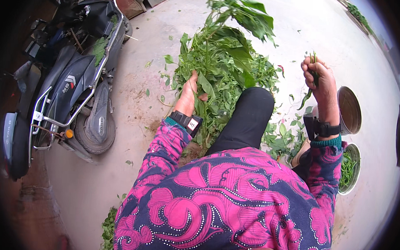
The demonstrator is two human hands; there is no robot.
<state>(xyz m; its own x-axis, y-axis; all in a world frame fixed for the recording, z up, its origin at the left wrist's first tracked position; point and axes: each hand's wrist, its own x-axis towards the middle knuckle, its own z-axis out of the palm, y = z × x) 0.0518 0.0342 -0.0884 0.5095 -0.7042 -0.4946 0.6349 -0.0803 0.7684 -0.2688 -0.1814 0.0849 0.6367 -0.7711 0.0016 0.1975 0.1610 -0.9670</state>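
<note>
Gripping a leafy plant [207, 54] in the left hand [190, 91], with slim green peppers [305, 98] clenched in the right hand [317, 75].
The plant stands up over a green heap [264, 74] on the pale floor [131, 117], just beyond the dark-trousered knee [249, 111]. To the right, near the right forearm, are a far bucket [350, 109] and a nearer bucket [359, 170] holding more green peppers. A dark scooter [65, 85] stands at left.
</note>
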